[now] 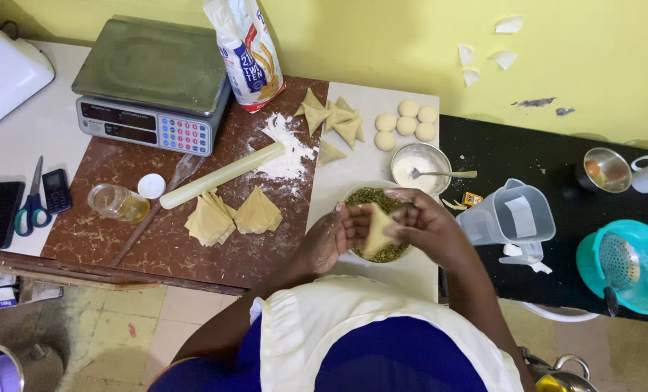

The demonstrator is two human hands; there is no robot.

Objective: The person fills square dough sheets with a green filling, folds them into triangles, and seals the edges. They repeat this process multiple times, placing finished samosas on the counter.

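- Yellow wall behind, with a brown worktop (157,239) on the left and a pale board (353,167) in the middle where both hands work.
- Pastry cone (377,231): a thin folded sheet of pale dough, held in the air between the two hands, right above the bowl of filling (371,197).
- It looks light, soft and floppy, easy to tear, and likely to slip a little from the flour dust; best held by its folded edges and the pointed tip, not squeezed in the middle.
- Left hand (338,231) is curled around the cone's side, fingers partly closed on it.
- Right hand (422,221) pinches the cone's upper edge from the other side, fingers bent over it.
- The greenish, crumbly filling would spill if the cone tipped.
- Just beyond stand a metal bowl of white paste with a spoon (420,168), round dough balls (405,122) and folded triangles (335,120).
- Further left: stacked dough sheets (233,215), a rolling pin (222,175), spilled flour (286,149), a flour bag (248,51) and a scale (150,83).
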